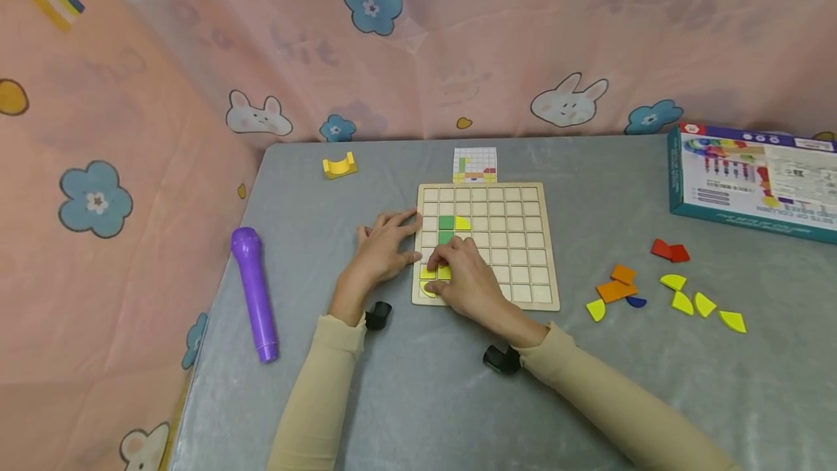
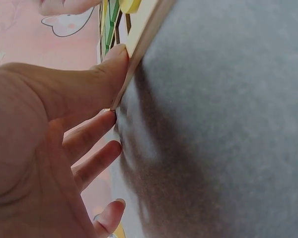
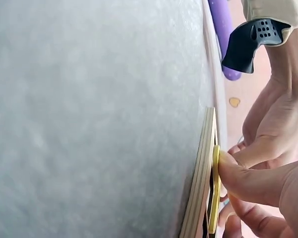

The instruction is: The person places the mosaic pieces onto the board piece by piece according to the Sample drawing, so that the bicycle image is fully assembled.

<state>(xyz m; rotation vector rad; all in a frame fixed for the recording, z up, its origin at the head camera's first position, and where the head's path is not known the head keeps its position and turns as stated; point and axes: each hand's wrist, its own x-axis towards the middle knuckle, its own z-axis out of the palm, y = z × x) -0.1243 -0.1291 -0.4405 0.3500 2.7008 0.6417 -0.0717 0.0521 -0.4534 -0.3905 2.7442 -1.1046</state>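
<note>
A wooden grid board (image 1: pixel 516 238) lies on the table, with two green squares (image 1: pixel 446 222) and a yellow quarter-round piece (image 1: pixel 463 223) in its upper left cells. More yellow pieces (image 1: pixel 428 273) sit at its lower left, partly covered by my right hand (image 1: pixel 469 283). That hand has its thumb and bent fingers on a yellow piece (image 3: pixel 215 186) at the board's near edge, pinching it. My left hand (image 1: pixel 384 247) rests by the board's left side, fingers spread. In the left wrist view its thumb touches the board's edge (image 2: pixel 136 64).
A pattern card (image 1: pixel 475 164) lies behind the board. To the right are loose orange pieces (image 1: pixel 617 291), yellow pieces (image 1: pixel 705 304), red pieces (image 1: pixel 670 250) and a blue piece (image 1: pixel 636 302), near a game box (image 1: pixel 752 187). Leftward lie a purple microphone (image 1: pixel 255 296) and a yellow block (image 1: pixel 340 166).
</note>
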